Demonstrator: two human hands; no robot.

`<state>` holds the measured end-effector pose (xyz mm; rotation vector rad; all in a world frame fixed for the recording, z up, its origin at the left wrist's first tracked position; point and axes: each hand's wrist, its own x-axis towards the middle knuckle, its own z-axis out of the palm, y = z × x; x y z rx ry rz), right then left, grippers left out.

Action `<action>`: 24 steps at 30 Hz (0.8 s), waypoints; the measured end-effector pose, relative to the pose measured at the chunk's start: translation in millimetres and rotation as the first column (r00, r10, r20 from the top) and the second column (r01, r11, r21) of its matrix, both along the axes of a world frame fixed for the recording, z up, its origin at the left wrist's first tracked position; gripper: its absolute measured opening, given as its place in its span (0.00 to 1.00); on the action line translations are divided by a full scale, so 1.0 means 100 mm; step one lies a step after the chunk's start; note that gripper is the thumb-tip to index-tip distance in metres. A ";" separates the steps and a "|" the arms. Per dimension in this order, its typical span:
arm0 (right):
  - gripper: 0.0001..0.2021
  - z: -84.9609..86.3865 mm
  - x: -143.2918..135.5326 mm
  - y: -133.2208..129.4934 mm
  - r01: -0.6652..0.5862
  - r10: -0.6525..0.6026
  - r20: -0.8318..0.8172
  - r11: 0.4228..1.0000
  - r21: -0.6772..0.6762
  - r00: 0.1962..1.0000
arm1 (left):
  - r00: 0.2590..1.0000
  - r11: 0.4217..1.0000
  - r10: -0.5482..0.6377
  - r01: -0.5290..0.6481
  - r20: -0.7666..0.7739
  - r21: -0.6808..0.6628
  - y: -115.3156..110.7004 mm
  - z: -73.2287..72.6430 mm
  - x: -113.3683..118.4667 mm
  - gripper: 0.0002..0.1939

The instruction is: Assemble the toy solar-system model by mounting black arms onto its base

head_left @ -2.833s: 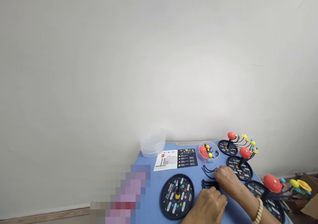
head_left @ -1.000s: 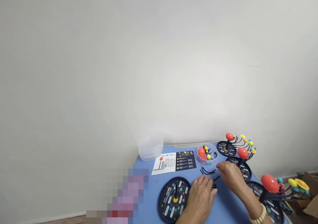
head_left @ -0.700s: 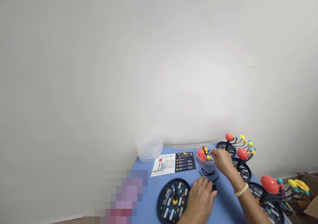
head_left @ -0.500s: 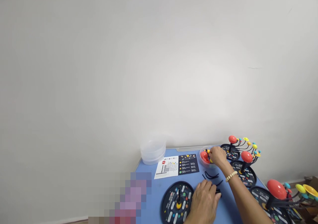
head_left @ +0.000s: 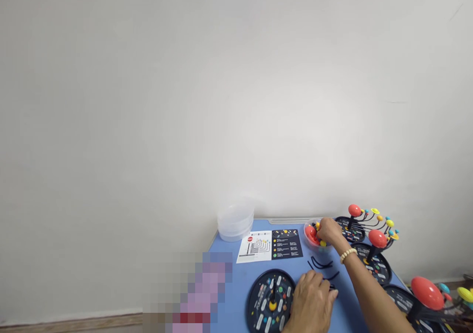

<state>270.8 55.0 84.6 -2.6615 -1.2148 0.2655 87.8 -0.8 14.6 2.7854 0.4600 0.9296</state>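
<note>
My right hand (head_left: 330, 231) reaches into a clear plastic bowl (head_left: 306, 240) of red, yellow and black pieces. Its fingers are closed together among them, and whatever they hold is hidden. My left hand (head_left: 312, 301) lies palm down on the table with fingers slightly bent and apart. Short black pieces (head_left: 332, 287) show between its thumb and index finger; its palm hides what is beneath. Just left of that hand is a round black base (head_left: 260, 301) with printed labels and an upright black post (head_left: 274, 288). Thin curved black rods (head_left: 320, 264) lie between the bowl and my left hand.
Three planet models with red balls (head_left: 377, 239) stand along the right side of the blue table (head_left: 231, 301). An instruction sheet (head_left: 254, 258) lies at the back, beside stacked clear containers (head_left: 235, 224). A white wall (head_left: 221, 101) rises behind. A pixelated patch covers the lower left.
The whole view has shifted, so everything sits slightly further right. My right hand has dipped a little deeper among the bowl's pieces. My left hand stays by the black pieces.
</note>
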 end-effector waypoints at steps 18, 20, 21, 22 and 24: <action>0.08 -0.01 0.21 -0.35 0.070 0.094 -0.354 0.903 0.425 0.930 | 1.000 0.999 -0.003 0.003 -0.022 -0.045 -0.01 0.04 -0.02 0.07; 0.09 0.03 0.15 -0.41 0.075 0.126 -0.397 0.888 0.454 0.909 | 1.000 0.999 -0.010 0.009 -0.023 -0.046 -0.01 0.04 -0.02 0.06; 0.09 0.06 0.11 -0.45 0.075 0.149 -0.423 0.880 0.468 0.894 | 1.000 0.999 -0.013 0.012 -0.022 -0.044 -0.01 0.04 -0.02 0.07; 0.10 0.10 0.06 -0.49 0.074 0.175 -0.450 0.873 0.482 0.876 | 1.000 0.999 -0.014 0.014 -0.019 -0.041 -0.02 0.04 -0.02 0.07; 0.12 0.17 -0.03 -0.61 0.067 0.231 -0.499 0.859 0.508 0.835 | 1.000 0.999 -0.019 0.018 -0.010 -0.036 -0.03 0.06 -0.03 0.07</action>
